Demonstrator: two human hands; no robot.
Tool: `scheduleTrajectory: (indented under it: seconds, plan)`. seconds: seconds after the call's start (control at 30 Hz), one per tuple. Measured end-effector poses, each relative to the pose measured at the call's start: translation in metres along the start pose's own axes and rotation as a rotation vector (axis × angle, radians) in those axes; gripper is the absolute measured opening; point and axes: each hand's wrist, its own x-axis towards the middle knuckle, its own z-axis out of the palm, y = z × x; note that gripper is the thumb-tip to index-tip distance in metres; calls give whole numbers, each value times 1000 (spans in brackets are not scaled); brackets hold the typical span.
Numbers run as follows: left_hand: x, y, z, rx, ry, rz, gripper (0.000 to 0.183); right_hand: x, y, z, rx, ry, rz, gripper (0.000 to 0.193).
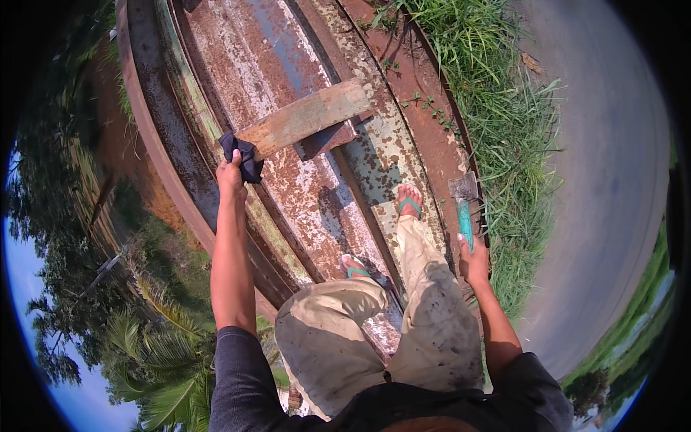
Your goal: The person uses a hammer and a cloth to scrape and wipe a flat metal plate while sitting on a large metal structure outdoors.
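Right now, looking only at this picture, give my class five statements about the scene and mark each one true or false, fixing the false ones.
1. The left hand holds a dark cloth. True.
2. The right hand is empty. False: it holds a tool with a turquoise handle.
3. The dark cloth is at the right end of the wooden plank. False: it is at the left end.
4. The flip-flops have blue-green straps. True.
5. The road is on the left side of the picture. False: it is on the right, beyond the grass.
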Motion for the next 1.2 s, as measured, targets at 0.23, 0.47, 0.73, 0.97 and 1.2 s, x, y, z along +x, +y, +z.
scheduleTrajectory:
  seconds: [0.23, 0.47, 0.73, 0.97, 1.2]
  plan:
    - [2, -4, -15, 22, -35, 19, 16, 16, -84, 54, 95, -24, -194, 40]
    - [-17, 7, 11, -43, 3, -39, 10, 64, -160, 106, 327, 29, -328, 40]
    - [-6, -8, -2, -32, 13, -53, 18, 68, -320, 34, 1009, 313, -717, 44]
    - [-2, -20, 4, -134, 31, -65, 16, 149, -189, 145, 12, 139, -434, 48]
    - [1, -11, -11, -37, 7, 14, 18, 77, -297, 11, 915, 276, -547, 46]
